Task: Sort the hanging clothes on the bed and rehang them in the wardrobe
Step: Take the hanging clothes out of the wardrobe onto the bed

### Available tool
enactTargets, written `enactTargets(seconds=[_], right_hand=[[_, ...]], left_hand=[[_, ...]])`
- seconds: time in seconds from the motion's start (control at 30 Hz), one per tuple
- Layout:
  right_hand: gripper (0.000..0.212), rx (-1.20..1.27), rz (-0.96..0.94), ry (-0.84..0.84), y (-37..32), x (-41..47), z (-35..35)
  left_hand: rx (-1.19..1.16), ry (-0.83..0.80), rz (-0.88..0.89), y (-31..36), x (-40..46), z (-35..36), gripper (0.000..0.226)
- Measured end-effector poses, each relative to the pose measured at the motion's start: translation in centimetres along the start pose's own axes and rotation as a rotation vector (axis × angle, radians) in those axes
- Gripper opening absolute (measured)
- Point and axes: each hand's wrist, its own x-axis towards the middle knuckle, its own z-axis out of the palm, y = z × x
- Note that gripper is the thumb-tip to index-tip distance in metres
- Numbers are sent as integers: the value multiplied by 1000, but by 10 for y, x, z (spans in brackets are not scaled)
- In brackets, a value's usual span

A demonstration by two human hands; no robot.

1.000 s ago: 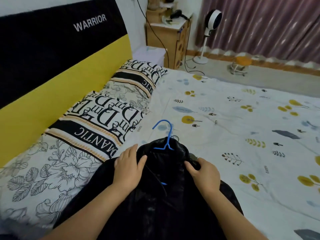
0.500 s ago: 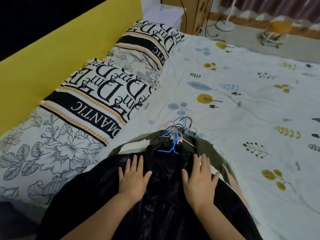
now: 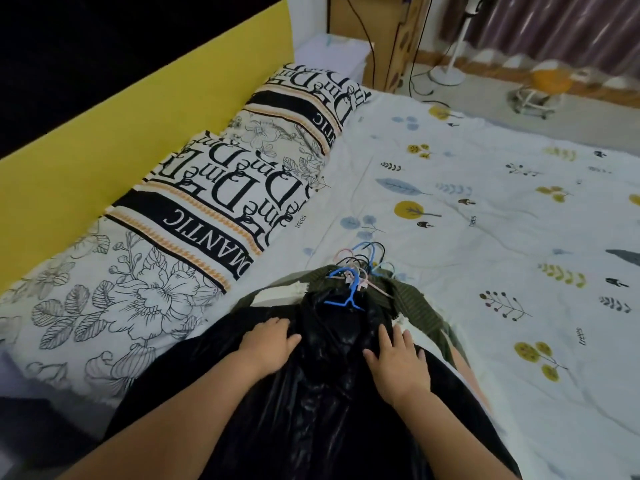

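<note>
Clothes on hangers lay piled on the white bedsheet printed with leaves and small trees [image 3: 485,209], at the near edge of the bed, just right of the pillows. Top of the pile was a glossy black garment [image 3: 322,403], spread flat and running out of frame toward the person. Under it showed an olive-green ribbed garment [image 3: 412,299] at the far right edge and a strip of white fabric [image 3: 280,294] at the far left edge. Along the yellow padded headboard [image 3: 104,147] lay two pillows with black lettering and line-drawn flowers [image 3: 194,216], end to end. On the floor beyond the bed stood a wooden bedside cabinet [image 3: 405,46], a white fan base [image 3: 446,76] and a small stool with an orange seat [image 3: 550,84], all blurred.

Left hand [image 3: 268,344] rested palm down on the black garment, fingers straight and close together, gripping nothing. Right hand [image 3: 398,362] rested palm down beside it, apart from the left, fingers straight and slightly spread, gripping nothing.

A bunch of hanger hooks in black, pink and pale blue [image 3: 363,259] stuck out past the collars onto the sheet. Nearest the hands was a blue plastic hanger [image 3: 344,289], its neck lying on the black garment's collar
</note>
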Motion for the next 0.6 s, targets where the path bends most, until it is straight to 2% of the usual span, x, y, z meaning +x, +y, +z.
enactTargets(seconds=[0.07,0.2,0.4,0.6], right_hand=[[59,-18,21,-21,-5,-15,-9],[45,-79,14,6,-22,-59,-23],[30,-37,-44,144,-49,-140,-31],[6,-45,-103,181,-74,-221,-25]], left_hand=[[14,-7,34,-3,-17,-11,42],[15,18,86,-9,-59,-23,35],[-20,158,192,-19,-141,-37,32],[-10,232,251,-43,-232,-43,32]])
